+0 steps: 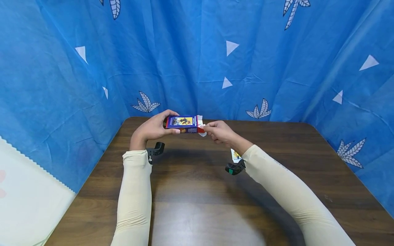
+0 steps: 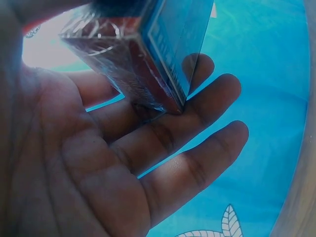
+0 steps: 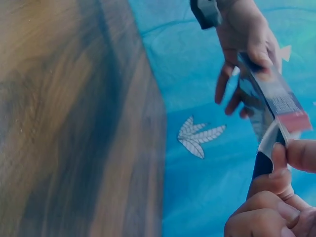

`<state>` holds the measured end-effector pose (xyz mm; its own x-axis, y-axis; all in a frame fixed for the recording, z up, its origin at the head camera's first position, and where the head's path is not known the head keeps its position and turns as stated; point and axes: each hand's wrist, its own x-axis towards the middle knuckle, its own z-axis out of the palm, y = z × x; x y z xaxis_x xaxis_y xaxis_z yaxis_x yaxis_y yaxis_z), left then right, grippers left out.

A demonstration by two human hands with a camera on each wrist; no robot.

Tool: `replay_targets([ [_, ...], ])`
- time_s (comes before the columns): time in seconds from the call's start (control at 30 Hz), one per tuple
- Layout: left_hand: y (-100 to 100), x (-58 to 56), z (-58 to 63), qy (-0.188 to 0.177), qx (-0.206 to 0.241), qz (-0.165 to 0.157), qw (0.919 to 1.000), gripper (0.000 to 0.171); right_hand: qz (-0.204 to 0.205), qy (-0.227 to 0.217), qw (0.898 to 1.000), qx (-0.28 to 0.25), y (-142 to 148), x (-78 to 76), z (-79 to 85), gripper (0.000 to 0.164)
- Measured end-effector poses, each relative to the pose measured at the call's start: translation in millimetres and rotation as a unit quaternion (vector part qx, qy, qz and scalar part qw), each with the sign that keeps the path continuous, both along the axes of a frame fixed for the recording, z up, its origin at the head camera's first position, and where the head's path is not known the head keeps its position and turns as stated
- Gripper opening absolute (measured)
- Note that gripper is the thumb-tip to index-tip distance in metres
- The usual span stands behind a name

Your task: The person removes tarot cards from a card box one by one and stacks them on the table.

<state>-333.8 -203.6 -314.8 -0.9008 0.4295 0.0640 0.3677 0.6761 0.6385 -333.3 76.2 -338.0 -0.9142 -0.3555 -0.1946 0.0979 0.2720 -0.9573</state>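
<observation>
My left hand (image 1: 154, 127) grips a small blue and red card box (image 1: 182, 121), thumb along the near side and fingers behind it. The box is held up above the table, a yellow picture on its top face. In the left wrist view, clear wrap shines on the end of the box (image 2: 106, 42) nearest the palm. At the opposite end the box is open, with white flaps out. My right hand (image 1: 222, 131) is there, thumb and forefinger pinching a flap (image 3: 262, 164) in the right wrist view. The box's contents are hidden from sight.
A printed card (image 1: 236, 156) lies on the dark wooden table (image 1: 191, 191), partly covered by my right forearm. A blue curtain (image 1: 184, 61) hangs behind the table and at its sides. White cloth (image 1: 27, 198) shows at the left.
</observation>
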Motion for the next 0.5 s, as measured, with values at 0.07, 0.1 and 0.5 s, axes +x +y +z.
replay_targets([
  [0.07,0.1,-0.1,-0.1,0.0,0.003,-0.001,1.0,0.073,-0.007,0.003,1.0,0.005,7.4,-0.5,0.4,0.022],
  [0.1,0.1,-0.2,-0.2,0.001,0.004,-0.001,1.0,0.073,-0.012,0.003,1.0,0.006,11.6,-0.9,0.3,0.022],
  [0.5,2.7,0.4,0.2,0.006,-0.001,-0.007,1.0,0.072,0.005,-0.009,1.0,-0.003,31.2,2.0,-3.1,0.034],
])
